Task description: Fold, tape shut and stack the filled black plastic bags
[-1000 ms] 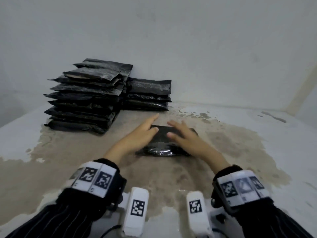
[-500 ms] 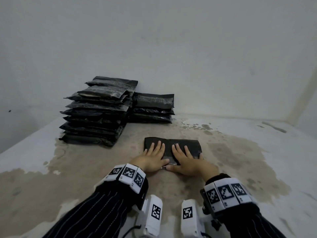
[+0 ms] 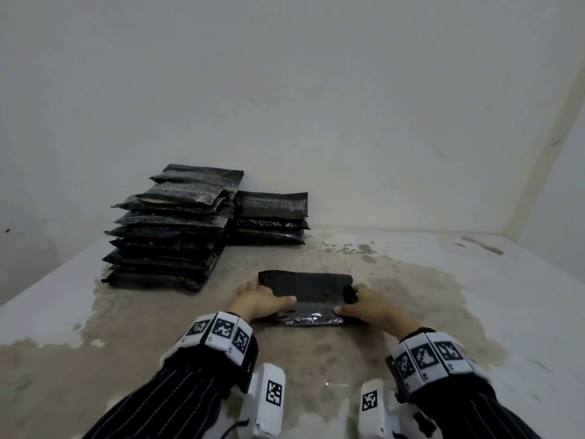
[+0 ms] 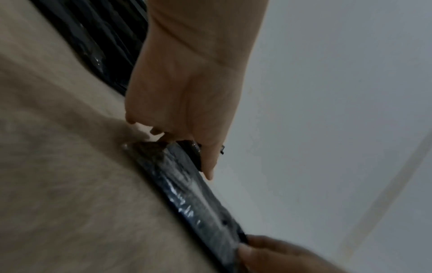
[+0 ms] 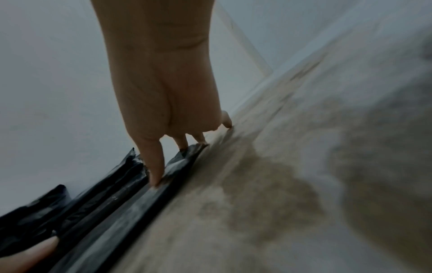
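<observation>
Black bag (image 3: 305,293): flat on the table (image 3: 411,312), long axis left-to-right, directly ahead. Left hand (image 3: 259,301) grips its left end, right hand (image 3: 368,307) its right end; both equally near.

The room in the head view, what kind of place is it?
Probably a bare back room used for hand-packing, though nothing says for sure. Two stacks of filled black bags stand against a plain white wall, and the worn, stained floor serves as the work surface for one more bag.
</observation>
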